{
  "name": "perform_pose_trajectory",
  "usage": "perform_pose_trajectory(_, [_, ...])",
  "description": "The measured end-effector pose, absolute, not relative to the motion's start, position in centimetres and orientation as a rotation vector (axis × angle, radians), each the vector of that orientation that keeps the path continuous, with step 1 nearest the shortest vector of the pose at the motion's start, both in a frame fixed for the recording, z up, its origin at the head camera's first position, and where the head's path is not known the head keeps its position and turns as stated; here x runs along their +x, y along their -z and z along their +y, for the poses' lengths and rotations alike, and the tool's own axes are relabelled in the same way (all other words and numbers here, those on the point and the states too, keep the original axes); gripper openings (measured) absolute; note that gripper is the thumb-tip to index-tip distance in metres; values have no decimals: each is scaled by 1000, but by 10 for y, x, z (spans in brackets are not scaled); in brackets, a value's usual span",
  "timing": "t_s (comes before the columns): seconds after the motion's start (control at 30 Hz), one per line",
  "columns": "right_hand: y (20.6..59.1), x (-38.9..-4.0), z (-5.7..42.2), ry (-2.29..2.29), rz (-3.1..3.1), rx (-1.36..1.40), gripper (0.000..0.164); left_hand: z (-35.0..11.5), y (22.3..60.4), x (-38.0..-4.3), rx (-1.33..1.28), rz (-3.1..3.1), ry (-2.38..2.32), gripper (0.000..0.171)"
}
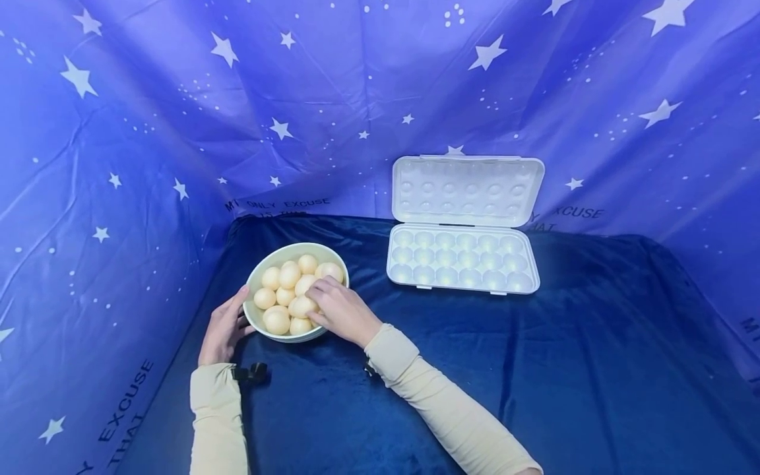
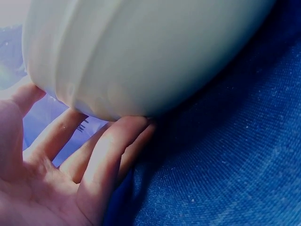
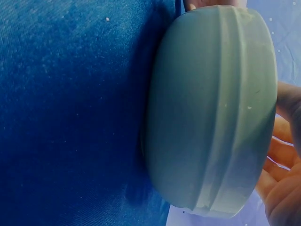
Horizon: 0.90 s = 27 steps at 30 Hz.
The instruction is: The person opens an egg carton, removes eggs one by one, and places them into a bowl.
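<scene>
A pale, rounded bowl (image 1: 256, 321) full of cream-coloured eggs (image 1: 276, 320) stands on the blue cloth. My left hand (image 1: 224, 328) holds it from the left, thumb near the rim and fingertips against the outer wall; the left wrist view shows these fingers (image 2: 113, 150) bent against the bowl (image 2: 155, 56). My right hand (image 1: 344, 310) reaches over the near right rim and pinches an egg (image 1: 303, 307) between thumb and fingers. In the right wrist view the bowl's wall (image 3: 197, 108) hides the egg and the fingertips of the right hand (image 3: 284, 183).
Right of the bowl, a white egg box (image 1: 463, 288) lies with its lid (image 1: 469, 191) raised; no eggs show in its rows of round hollows. Dark blue cloth (image 1: 570, 369) covers the table. A starry blue curtain (image 1: 368, 79) hangs behind and at both sides.
</scene>
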State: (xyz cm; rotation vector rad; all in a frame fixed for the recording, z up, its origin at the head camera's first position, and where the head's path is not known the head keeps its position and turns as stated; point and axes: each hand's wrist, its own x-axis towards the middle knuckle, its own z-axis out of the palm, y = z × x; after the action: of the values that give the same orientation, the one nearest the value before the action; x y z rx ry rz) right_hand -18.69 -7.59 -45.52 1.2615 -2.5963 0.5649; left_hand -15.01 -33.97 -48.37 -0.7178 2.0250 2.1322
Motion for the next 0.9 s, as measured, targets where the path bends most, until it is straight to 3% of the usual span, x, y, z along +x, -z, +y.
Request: perform_pose_trajectory(0.9, [455,-185,-78,-545,-2563,1267,25,-341,487,-150,-688,2000,-2185,74])
